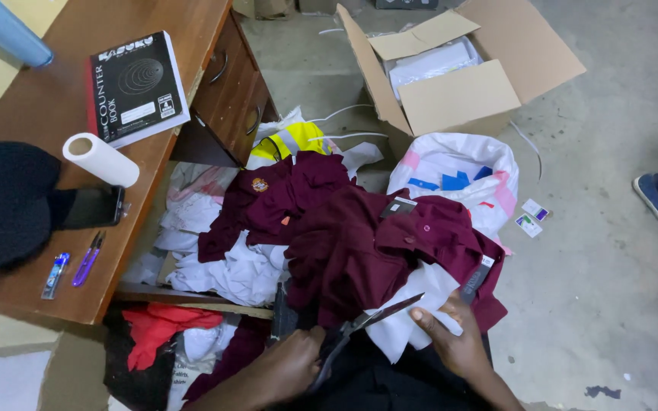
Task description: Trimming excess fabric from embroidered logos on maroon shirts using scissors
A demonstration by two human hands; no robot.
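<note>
**Scissors at a maroon shirt, labels and boxes around**

The left hand (287, 373) is clenched around the handles of a pair of scissors (367, 323), blades parted and pointing up toward the right. The right hand (455, 346) pinches the white cloth (413, 312) tucked under a maroon shirt (378, 247), which lies on the person's lap above a heap of clothes on the floor. A dark rectangular tag (399, 206) sits at the shirt's collar, and a long dark label (475, 280) hangs at its right edge. Two small cards (531, 218) lie on the floor to the right. Behind the shirt, a white sack (458, 164) holds blue pieces, and an open cardboard box (458, 95) holds white packets. On the bench (47, 99), a black book (135, 86) lies near the far edge, a white paper roll (100, 159) just below it.
</note>
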